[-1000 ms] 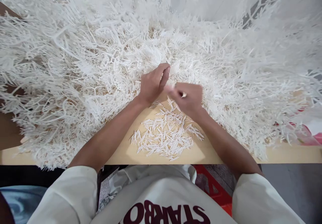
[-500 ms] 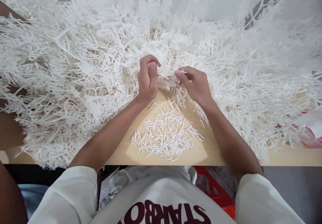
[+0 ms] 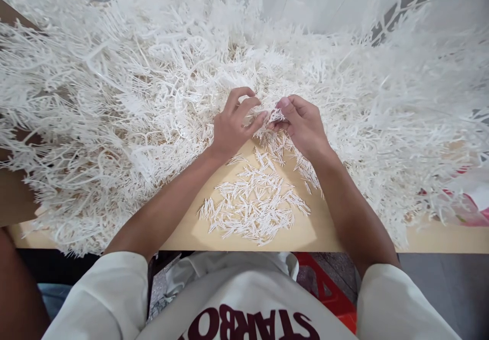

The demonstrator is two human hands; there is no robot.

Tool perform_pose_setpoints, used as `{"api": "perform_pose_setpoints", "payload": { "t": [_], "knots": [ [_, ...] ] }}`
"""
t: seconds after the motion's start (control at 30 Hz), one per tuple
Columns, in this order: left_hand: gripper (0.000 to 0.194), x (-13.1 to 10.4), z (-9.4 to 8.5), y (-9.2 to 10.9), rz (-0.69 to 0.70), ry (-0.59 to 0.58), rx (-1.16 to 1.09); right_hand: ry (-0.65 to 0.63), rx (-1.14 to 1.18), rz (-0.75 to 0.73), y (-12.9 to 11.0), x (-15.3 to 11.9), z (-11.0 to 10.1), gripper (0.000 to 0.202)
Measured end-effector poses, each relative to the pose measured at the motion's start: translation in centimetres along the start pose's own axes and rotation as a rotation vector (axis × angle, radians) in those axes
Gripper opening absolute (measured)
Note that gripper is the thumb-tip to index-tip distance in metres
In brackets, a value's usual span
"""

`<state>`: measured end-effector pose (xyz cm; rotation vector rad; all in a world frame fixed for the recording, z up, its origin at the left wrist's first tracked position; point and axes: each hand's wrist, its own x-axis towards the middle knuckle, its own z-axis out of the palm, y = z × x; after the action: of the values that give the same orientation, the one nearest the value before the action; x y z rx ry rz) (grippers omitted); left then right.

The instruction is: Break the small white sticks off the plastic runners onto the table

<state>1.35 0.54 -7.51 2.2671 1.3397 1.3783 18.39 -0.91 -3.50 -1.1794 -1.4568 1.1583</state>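
My right hand (image 3: 303, 123) pinches a small white branched plastic piece (image 3: 276, 114) between thumb and fingers. Just left of it is my left hand (image 3: 239, 121), its fingers curved and apart, with the thumb pointing toward the piece. I see nothing in the left hand's grasp. Both hands are over the near edge of a large heap of white branched plastic strands (image 3: 153, 101). Below them, a loose pile of short white plastic sticks (image 3: 255, 202) lies on the light wooden table (image 3: 183, 233).
A pink-and-white plastic bag (image 3: 471, 205) sits at the table's right end. Cardboard (image 3: 17, 197) stands at the left, with part of another person's arm (image 3: 19, 289) below it. A red plastic stool (image 3: 332, 294) shows under the table.
My left hand has moved right and loosened from a closed grip, its fingers now apart. My right hand has turned slightly and still pinches white plastic.
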Motion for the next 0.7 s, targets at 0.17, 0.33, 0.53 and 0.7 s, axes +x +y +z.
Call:
{"api": "perform_pose_setpoints", "payload": {
  "t": [0.17,0.33,0.53,0.7],
  "knots": [
    [0.031,-0.10,0.07,-0.18,-0.047,0.030,-0.055,0.013,-0.103,-0.102,0.18,0.04,-0.69,0.036],
    [0.043,-0.07,-0.17,0.02,-0.037,-0.037,-0.118,-0.012,-0.258,-0.166,-0.04,-0.05,-0.93,0.032],
    [0.034,0.29,-0.09,-0.16,0.073,-0.103,-0.115,0.007,-0.355,-0.192,0.33,-0.11,-0.79,0.029],
    [0.020,0.34,-0.01,-0.45,0.053,-0.074,-0.129,-0.006,-0.397,-0.184,-0.08,-0.39,-0.45,0.035]
  ]
}}
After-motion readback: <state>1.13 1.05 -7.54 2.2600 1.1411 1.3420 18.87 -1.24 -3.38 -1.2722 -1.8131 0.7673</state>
